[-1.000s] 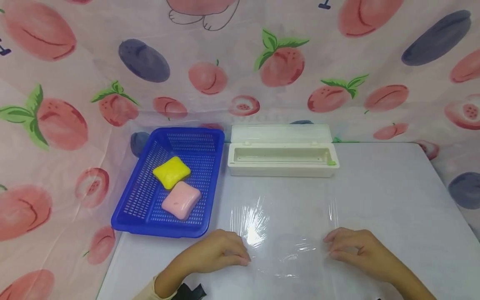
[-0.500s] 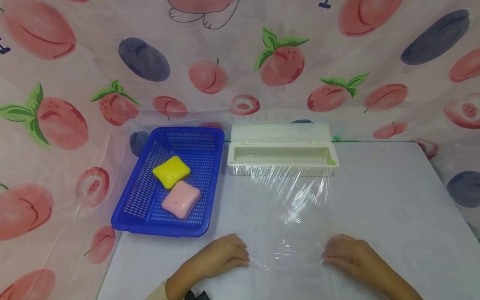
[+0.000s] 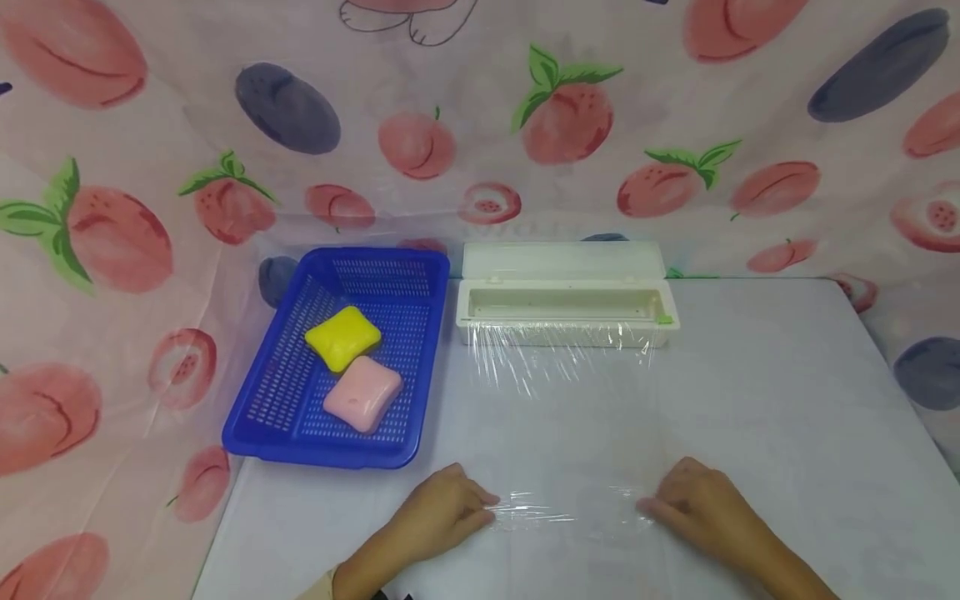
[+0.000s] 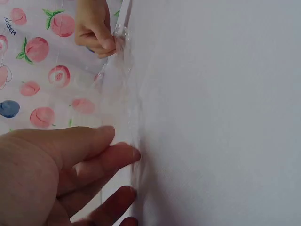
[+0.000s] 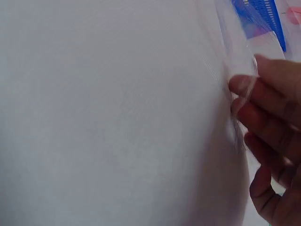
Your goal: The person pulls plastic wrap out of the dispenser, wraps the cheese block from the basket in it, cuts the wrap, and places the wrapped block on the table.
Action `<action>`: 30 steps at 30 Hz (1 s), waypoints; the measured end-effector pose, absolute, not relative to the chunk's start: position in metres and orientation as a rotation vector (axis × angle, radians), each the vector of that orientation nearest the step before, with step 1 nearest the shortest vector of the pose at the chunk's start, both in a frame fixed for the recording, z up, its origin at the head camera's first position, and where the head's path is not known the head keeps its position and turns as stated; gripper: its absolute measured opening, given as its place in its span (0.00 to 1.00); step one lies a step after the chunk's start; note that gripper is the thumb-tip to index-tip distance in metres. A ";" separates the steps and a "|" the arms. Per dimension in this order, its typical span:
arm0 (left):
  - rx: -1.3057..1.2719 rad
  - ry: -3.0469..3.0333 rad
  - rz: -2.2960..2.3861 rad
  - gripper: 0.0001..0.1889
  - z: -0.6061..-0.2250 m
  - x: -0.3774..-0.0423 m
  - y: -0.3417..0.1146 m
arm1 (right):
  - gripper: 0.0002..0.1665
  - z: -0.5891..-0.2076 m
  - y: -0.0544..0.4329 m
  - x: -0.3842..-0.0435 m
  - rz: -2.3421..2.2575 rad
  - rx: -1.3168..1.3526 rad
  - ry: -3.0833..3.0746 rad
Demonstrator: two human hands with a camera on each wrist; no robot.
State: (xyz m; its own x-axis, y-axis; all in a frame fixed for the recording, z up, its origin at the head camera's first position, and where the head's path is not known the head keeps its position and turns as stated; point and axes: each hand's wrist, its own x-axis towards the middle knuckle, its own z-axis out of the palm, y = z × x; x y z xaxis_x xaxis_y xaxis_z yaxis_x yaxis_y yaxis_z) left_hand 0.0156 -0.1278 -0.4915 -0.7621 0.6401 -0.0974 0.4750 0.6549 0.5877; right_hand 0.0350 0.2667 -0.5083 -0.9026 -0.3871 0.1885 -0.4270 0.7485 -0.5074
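A sheet of clear cling film (image 3: 532,507) runs from the front of a white cling film dispenser (image 3: 567,335) toward me, close over the table. At its near left corner my left hand (image 3: 447,510) pinches the film between thumb and fingers. My right hand (image 3: 705,510) pinches the near right corner. In the left wrist view the film edge (image 4: 126,70) stretches from my left fingertips to the other hand, bunched there. The right wrist view shows film (image 5: 244,87) wrapped over my right fingertips. The dispenser's lid (image 3: 562,260) stands raised, with a green slider (image 3: 665,320) at its right end.
Left of the dispenser sits a blue plastic basket (image 3: 431,392) holding a yellow soap-like block (image 3: 342,337) and a pink one (image 3: 363,395). White cloth covers the table (image 3: 780,400). A fruit-print curtain (image 3: 420,75) hangs behind and to the left.
The film's glare has shifted from mid-sheet to the dispenser's front edge and the strip between my hands. Both hands keep their hold and have moved only slightly. The head view has tilted down a little.
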 end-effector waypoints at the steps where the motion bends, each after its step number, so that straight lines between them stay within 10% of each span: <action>1: 0.849 2.587 0.805 0.08 -0.493 0.016 -0.127 | 0.13 -0.508 0.265 0.034 0.847 0.613 -2.918; 30: 0.702 2.596 0.644 0.14 -0.495 0.007 -0.129 | 0.36 -0.496 0.275 0.019 0.633 0.054 -3.577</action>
